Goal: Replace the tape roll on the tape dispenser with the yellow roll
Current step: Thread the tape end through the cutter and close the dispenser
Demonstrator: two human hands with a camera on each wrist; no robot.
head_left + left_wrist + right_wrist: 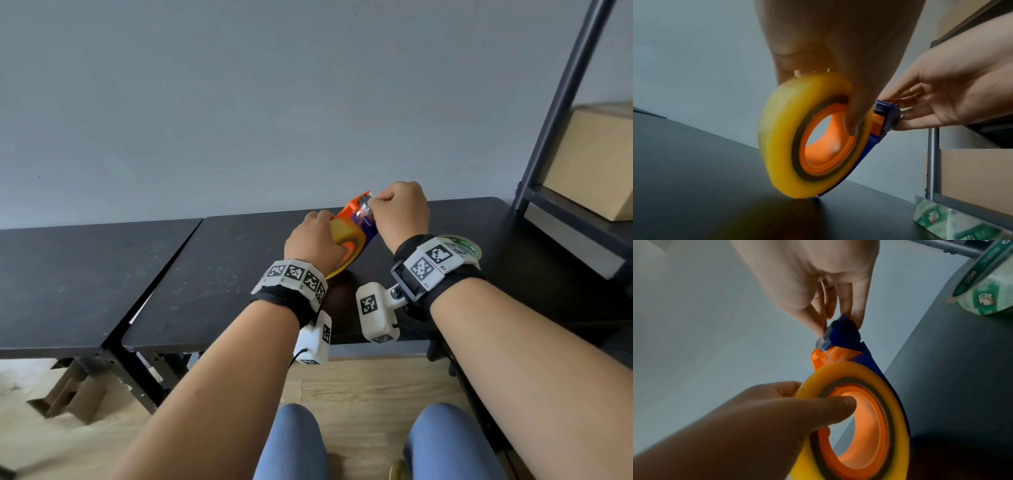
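Observation:
The yellow tape roll (346,233) (789,142) (857,374) sits on the orange hub of the blue and orange tape dispenser (359,219) (885,116) (842,332), which stands tilted on its lower edge on the black table (212,274). My left hand (313,241) (838,65) (760,421) grips the roll, thumb hooked into the orange hub and fingers over the rim. At the dispenser's top end my right hand (400,212) (941,97) (822,285) pinches the cutter head, with a clear strip of tape between its fingertips.
A green-printed tape roll (462,248) (953,219) (990,288) lies on the table just right of my right wrist. A dark metal shelf frame (561,102) with a cardboard box (596,164) stands at the right. A second black table (68,281) adjoins on the left.

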